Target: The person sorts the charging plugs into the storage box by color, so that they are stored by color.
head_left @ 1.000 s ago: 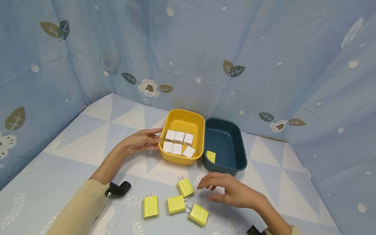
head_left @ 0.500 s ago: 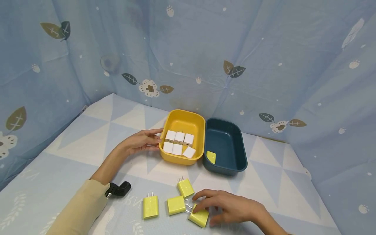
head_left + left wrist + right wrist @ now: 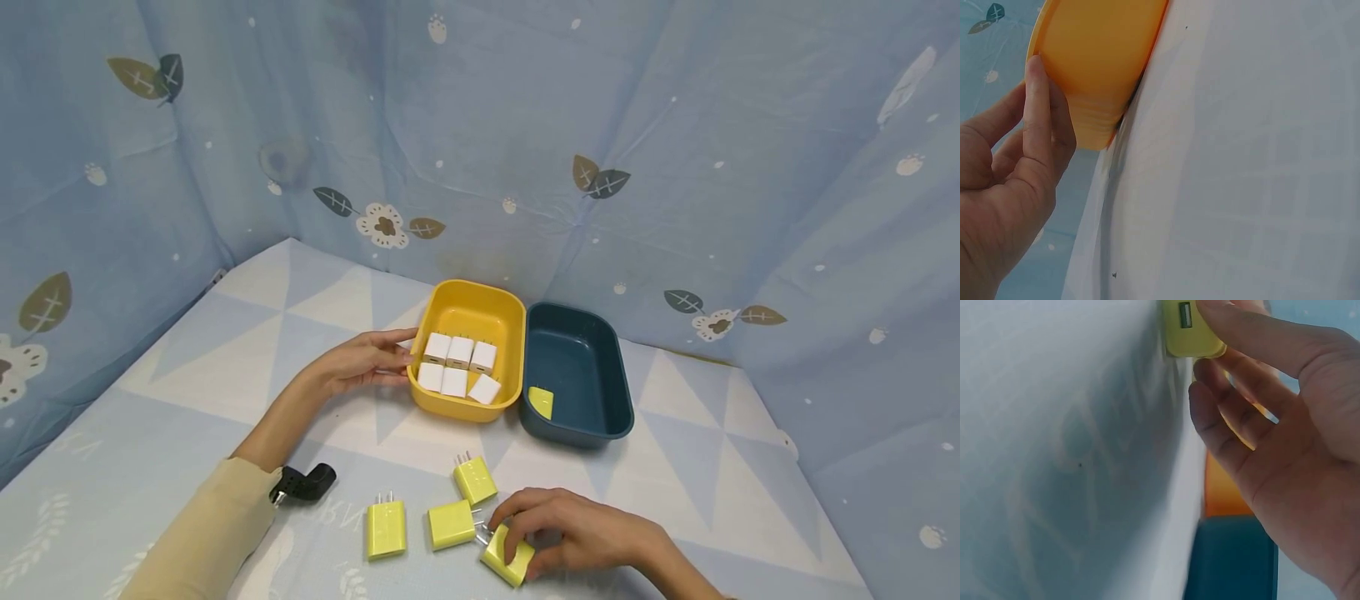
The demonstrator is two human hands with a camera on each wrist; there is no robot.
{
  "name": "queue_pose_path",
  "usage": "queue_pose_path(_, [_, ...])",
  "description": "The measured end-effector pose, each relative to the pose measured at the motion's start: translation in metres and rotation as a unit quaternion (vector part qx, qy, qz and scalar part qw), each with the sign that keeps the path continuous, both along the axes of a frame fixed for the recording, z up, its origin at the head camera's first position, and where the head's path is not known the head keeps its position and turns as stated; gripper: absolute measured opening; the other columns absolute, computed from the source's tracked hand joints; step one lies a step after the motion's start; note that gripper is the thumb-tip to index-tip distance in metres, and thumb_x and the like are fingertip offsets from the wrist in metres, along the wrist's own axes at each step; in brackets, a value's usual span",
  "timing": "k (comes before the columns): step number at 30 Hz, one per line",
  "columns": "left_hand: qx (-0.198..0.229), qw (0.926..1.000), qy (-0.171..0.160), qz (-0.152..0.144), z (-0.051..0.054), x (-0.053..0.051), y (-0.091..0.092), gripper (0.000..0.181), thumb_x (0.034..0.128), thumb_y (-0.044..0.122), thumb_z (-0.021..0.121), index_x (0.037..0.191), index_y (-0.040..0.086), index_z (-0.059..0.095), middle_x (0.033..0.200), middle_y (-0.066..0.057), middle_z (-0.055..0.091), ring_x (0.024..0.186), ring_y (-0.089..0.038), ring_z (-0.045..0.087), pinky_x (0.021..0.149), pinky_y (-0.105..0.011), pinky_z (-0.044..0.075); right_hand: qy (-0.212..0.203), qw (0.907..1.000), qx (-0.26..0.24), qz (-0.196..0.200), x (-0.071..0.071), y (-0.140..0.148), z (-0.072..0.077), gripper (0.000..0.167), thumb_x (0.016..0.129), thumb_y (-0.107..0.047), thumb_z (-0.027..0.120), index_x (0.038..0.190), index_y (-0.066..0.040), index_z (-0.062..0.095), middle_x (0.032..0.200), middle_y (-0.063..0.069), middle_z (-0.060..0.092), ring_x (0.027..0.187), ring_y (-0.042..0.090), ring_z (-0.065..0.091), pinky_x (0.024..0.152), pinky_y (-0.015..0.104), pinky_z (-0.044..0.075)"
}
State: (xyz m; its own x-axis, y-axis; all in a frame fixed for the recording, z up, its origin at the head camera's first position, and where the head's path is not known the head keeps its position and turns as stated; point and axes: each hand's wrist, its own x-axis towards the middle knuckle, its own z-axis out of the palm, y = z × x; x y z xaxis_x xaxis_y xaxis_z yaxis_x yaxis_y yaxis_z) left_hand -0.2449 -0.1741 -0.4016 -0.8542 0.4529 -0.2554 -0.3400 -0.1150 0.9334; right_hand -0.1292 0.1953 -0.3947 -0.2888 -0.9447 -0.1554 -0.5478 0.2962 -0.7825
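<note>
In the head view my right hand (image 3: 573,529) reaches down over the rightmost yellow USB wall charger (image 3: 502,557). Its thumb and fingers pinch this charger, which lies on the cloth. The right wrist view shows the same charger's USB port (image 3: 1185,315) beside the thumb. My left hand (image 3: 360,362) rests its extended fingers against the left side of the yellow bin (image 3: 480,300). Several white chargers (image 3: 453,381) lie in two rows inside that bin. A dark blue bin (image 3: 573,358) touches its right side and holds one yellow charger (image 3: 541,402).
Three more yellow chargers lie loose on the patterned cloth (image 3: 645,492): a left one (image 3: 386,530), a middle one (image 3: 452,525) and an upper one (image 3: 475,481). A blue curtain (image 3: 480,125) hangs behind the bins. A black wrist mount (image 3: 303,483) sticks out from the left sleeve.
My right hand has come down from beside the blue bin's front to the rightmost loose yellow charger and taken hold of it. My left hand stays at the yellow bin.
</note>
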Motion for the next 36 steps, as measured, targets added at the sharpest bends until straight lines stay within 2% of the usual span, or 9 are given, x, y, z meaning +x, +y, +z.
queue_pose_path(9, [0.005,1.0,-0.002,0.002,-0.001,0.0,0.0,0.067,0.0982,-0.004,0.054,0.157,0.005,0.024,0.111,-0.014,0.05,0.088,-0.018,0.066,0.089,-0.034,0.057,0.025,0.9986,-0.044,0.017,-0.001,0.0,-0.004,0.022,0.091,-0.022,0.072,0.112,-0.022,0.07,0.137,-0.007,0.056,0.123,0.009,0.051,0.103,0.03,0.047])
queue_pose_path(12, [0.004,1.0,-0.003,0.002,-0.001,0.0,-0.001,0.067,0.098,-0.003,0.055,0.157,0.006,0.025,0.112,-0.015,0.05,0.089,-0.018,0.066,0.089,-0.034,0.056,0.016,0.9985,-0.051,0.015,0.0,0.0,-0.005,0.021,0.09,-0.023,0.073,0.111,-0.021,0.07,0.135,-0.006,0.057,0.122,0.009,0.052,0.103,0.031,0.047])
queue_pose_path(18, [-0.001,1.0,0.001,-0.001,-0.002,-0.002,-0.001,0.067,0.0982,-0.001,0.057,0.157,0.006,0.024,0.111,-0.014,0.05,0.09,-0.018,0.066,0.09,-0.035,0.056,0.012,0.9979,-0.063,0.002,0.005,0.001,-0.006,0.02,0.091,-0.025,0.073,0.11,-0.021,0.07,0.133,-0.006,0.057,0.117,0.009,0.055,0.101,0.03,0.049])
queue_pose_path(25, [-0.001,1.0,-0.001,0.001,0.0,-0.001,0.0,0.067,0.0978,-0.002,0.056,0.157,0.006,0.025,0.11,-0.014,0.051,0.088,-0.018,0.066,0.089,-0.035,0.056,0.018,0.9963,-0.083,-0.014,0.011,0.001,-0.008,0.018,0.092,-0.022,0.073,0.109,-0.02,0.069,0.129,-0.003,0.057,0.1,0.003,0.06,0.081,0.024,0.058])
queue_pose_path(33, [0.0,1.0,-0.006,0.004,0.0,-0.001,0.001,0.067,0.0974,-0.002,0.057,0.157,0.006,0.026,0.11,-0.014,0.05,0.087,-0.018,0.066,0.088,-0.034,0.057,0.055,0.992,-0.109,-0.032,0.013,0.003,-0.005,0.019,0.091,-0.021,0.073,0.11,-0.019,0.068,0.126,-0.002,0.059,0.098,0.004,0.061,0.077,0.023,0.058])
queue_pose_path(36, [0.001,1.0,-0.007,0.004,0.0,-0.002,0.0,0.068,0.0974,-0.003,0.057,0.157,0.007,0.026,0.11,-0.014,0.05,0.087,-0.018,0.066,0.088,-0.034,0.057,0.051,0.9907,-0.114,-0.055,0.014,0.005,-0.003,0.021,0.09,-0.022,0.075,0.109,-0.021,0.069,0.125,-0.004,0.06,0.096,0.005,0.061,0.077,0.024,0.059])
